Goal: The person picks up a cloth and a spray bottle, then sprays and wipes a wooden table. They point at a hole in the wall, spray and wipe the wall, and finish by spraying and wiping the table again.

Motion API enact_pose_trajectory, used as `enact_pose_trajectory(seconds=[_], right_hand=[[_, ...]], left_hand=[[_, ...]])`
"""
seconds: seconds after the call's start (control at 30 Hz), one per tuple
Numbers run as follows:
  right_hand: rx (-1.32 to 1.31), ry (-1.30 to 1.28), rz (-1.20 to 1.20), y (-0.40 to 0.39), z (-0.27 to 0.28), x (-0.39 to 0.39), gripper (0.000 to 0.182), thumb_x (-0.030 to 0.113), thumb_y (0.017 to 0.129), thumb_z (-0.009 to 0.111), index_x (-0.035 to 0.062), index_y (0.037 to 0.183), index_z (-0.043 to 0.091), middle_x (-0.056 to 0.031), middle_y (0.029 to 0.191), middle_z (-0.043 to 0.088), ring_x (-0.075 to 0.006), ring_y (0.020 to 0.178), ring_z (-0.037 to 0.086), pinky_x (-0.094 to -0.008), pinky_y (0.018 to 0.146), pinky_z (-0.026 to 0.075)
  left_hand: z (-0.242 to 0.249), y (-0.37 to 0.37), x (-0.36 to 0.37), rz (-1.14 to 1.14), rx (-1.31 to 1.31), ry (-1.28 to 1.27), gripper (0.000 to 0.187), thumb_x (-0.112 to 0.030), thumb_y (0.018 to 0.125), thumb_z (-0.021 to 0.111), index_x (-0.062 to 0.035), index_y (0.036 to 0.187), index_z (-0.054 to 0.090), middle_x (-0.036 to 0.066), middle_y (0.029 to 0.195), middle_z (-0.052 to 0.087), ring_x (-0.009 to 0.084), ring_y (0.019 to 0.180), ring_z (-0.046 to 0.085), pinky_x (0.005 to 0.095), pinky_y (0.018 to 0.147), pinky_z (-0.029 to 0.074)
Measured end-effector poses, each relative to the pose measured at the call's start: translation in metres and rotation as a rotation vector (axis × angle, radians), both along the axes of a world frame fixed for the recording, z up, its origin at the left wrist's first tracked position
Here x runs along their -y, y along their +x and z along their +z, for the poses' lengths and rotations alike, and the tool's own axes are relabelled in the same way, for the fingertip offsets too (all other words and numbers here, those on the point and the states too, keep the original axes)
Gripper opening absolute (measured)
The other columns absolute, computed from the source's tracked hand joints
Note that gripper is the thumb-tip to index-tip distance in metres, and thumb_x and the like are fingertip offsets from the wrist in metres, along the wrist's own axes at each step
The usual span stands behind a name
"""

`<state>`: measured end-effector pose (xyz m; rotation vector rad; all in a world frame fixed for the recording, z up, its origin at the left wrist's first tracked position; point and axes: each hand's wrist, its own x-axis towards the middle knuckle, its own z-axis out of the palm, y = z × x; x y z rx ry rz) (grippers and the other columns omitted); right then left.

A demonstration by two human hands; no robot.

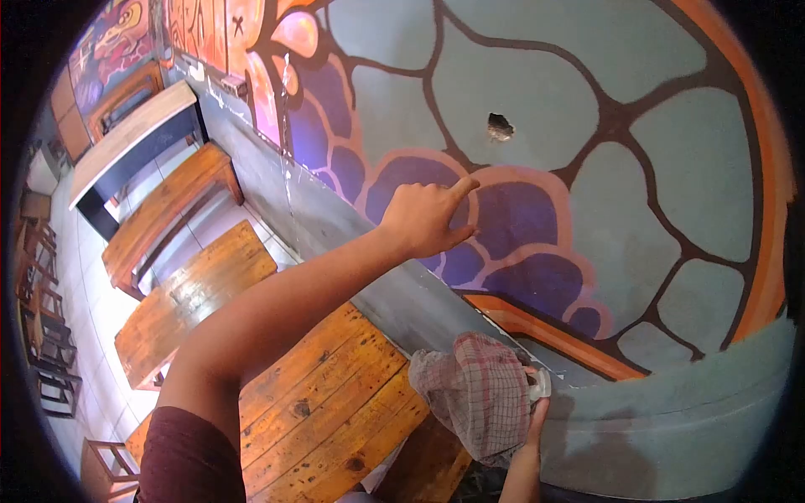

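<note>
My left hand (428, 216) is raised in front of the painted wall (537, 84), its index finger stretched out and its thumb apart, with nothing in it. The fingertip overlaps the purple scalloped part of the mural, below a small ragged hole (501, 127) in the wall. Lower down, my right hand (535, 423) is closed around a bunched grey-and-red checked cloth (478, 394). A small white piece (542, 385) shows at the fingers of that hand; the rest of it is hidden by the cloth and hand.
A wooden plank table (327, 411) stands below my left arm. More wooden tables (197, 281) and a dark-sided counter (138, 142) line the wall to the left. Wooden chairs (50, 335) stand on the tiled floor (96, 318). A grey ledge (671, 436) runs along the lower right.
</note>
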<state>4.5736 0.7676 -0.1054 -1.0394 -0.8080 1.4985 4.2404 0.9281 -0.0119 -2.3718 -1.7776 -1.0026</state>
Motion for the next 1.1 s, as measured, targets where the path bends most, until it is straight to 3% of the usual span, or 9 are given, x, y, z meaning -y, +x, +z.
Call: enact_pose_trajectory(seconds=[0.17,0.27,0.33,0.5,0.67,0.73,0.93,1.03,1.1], right_hand=[[0.053,0.027,-0.007,-0.008,0.012,-0.003,0.051,0.05,0.098,0.038,0.0063,0.118,0.055,-0.0093,0.114,0.06,-0.0219,0.103,0.062,-0.0357,0.088,0.053],[0.162,0.205,-0.071,-0.013,0.006,-0.006,0.054,0.052,0.098,0.038,0.005,0.119,0.054,-0.0101,0.115,0.06,-0.0219,0.103,0.062,-0.0372,0.088,0.053],[-0.067,0.096,-0.103,-0.015,0.008,-0.011,0.049,0.048,0.098,0.042,0.0052,0.118,0.055,-0.0102,0.114,0.061,-0.0216,0.103,0.062,-0.0366,0.087,0.054],[-0.086,0.132,-0.106,-0.016,-0.002,-0.028,0.045,0.046,0.098,0.043,0.0068,0.116,0.056,-0.0098,0.113,0.061,-0.0216,0.102,0.063,-0.035,0.083,0.056],[-0.308,0.06,-0.05,-0.022,0.01,-0.029,0.046,0.048,0.098,0.042,0.0082,0.115,0.057,-0.0087,0.111,0.062,-0.0203,0.099,0.063,-0.034,0.084,0.054],[-0.52,-0.063,-0.028,-0.022,0.017,-0.028,0.042,0.047,0.098,0.044,0.0102,0.112,0.058,-0.0074,0.111,0.061,-0.0199,0.099,0.062,-0.0351,0.085,0.053],[-0.123,0.029,-0.088,-0.001,0.006,-0.028,0.038,0.046,0.097,0.045,0.0123,0.11,0.059,-0.006,0.112,0.06,-0.0213,0.105,0.06,-0.037,0.088,0.052],[-0.395,-0.03,-0.065,-0.013,0.016,-0.025,0.04,0.044,0.098,0.044,0.0098,0.11,0.06,-0.006,0.109,0.061,-0.0212,0.102,0.061,-0.0359,0.087,0.052],[-0.285,0.022,-0.055,-0.015,0.016,-0.025,0.041,0.044,0.098,0.044,0.0087,0.111,0.06,-0.0064,0.108,0.062,-0.0212,0.101,0.062,-0.0359,0.087,0.053]], left_hand=[[0.012,-0.007,-0.001,0.034,0.053,-0.047,0.074,-0.044,0.08,0.07,-0.0174,0.139,0.034,0.009,0.071,0.065,0.033,0.07,0.066,0.0457,0.057,0.049],[0.026,-0.004,-0.014,0.063,0.036,0.03,0.08,-0.045,0.08,0.07,-0.0175,0.142,0.028,0.011,0.074,0.067,0.0357,0.071,0.066,0.0465,0.059,0.05],[0.038,-0.002,-0.018,0.06,-0.001,0.0,0.082,-0.046,0.08,0.07,-0.0173,0.143,0.026,0.012,0.076,0.068,0.037,0.072,0.066,0.047,0.061,0.051],[0.061,0.008,-0.03,0.08,-0.098,-0.109,0.088,-0.05,0.079,0.07,-0.0168,0.144,0.021,0.014,0.081,0.069,0.0392,0.075,0.067,0.0482,0.066,0.053],[0.063,0.009,-0.061,0.145,-0.148,-0.085,0.079,-0.049,0.075,0.074,-0.0173,0.136,0.035,0.012,0.078,0.069,0.0381,0.079,0.067,0.0468,0.067,0.052],[0.064,0.009,-0.057,0.117,-0.117,-0.062,0.076,-0.047,0.074,0.076,-0.0174,0.134,0.038,0.011,0.077,0.068,0.0369,0.079,0.067,0.0462,0.067,0.052],[0.08,-0.004,-0.034,0.054,-0.064,-0.112,0.075,-0.039,0.072,0.079,-0.0184,0.133,0.04,0.008,0.076,0.068,0.0345,0.079,0.067,0.0456,0.066,0.051],[0.08,-0.002,-0.038,0.094,-0.093,-0.104,0.075,-0.037,0.072,0.079,-0.0199,0.134,0.04,0.009,0.075,0.068,0.0342,0.078,0.067,0.0458,0.066,0.051],[0.079,0.001,-0.048,0.116,-0.134,-0.06,0.074,-0.036,0.072,0.079,-0.0205,0.134,0.041,0.009,0.074,0.068,0.0338,0.077,0.067,0.0458,0.065,0.05]])
